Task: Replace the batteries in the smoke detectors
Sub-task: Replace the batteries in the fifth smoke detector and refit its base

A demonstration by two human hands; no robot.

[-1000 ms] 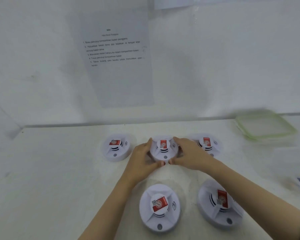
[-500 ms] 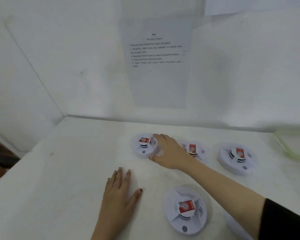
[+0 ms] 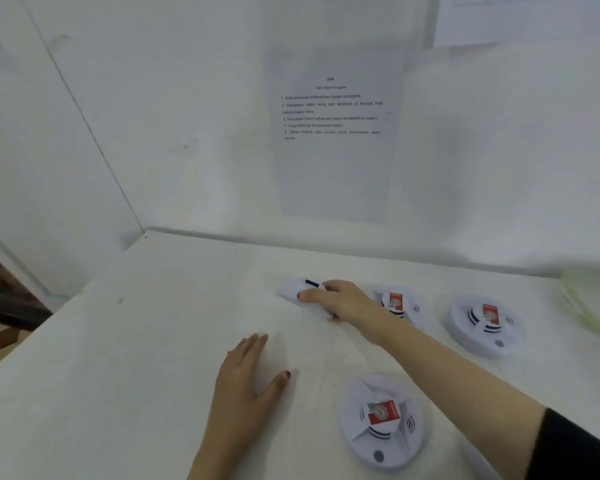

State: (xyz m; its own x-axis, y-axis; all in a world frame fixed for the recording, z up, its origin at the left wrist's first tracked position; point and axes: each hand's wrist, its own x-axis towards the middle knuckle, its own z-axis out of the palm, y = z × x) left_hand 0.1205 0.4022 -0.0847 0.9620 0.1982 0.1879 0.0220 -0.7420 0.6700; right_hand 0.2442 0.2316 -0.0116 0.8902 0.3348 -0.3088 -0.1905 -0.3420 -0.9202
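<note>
White table [image 3: 153, 341] in a white corner, printed sheet [image 3: 333, 133] on the far wall. Right hand [image 3: 340, 299] reaches across to the far-left detector [image 3: 295, 287], fingers curled over its right edge and gripping it. Unit looks tipped or turned, with a dark slot-like mark showing; too blurred to say which face is up. Left hand [image 3: 246, 372] flat on the table nearer in, fingers straight, holding nothing. Three more detectors sit face-up with red labels: middle detector [image 3: 400, 303] just right of the right hand, right detector [image 3: 482, 323] further right, near detector [image 3: 383, 420] by the right forearm. Green-rimmed container [image 3: 589, 299] at the right edge, blurred. No loose batteries or open covers visible. My read: early stage, one unit being lifted or flipped to reach its battery cover. The other three look untouched, so opening, swapping and closing are left on all of them
</note>
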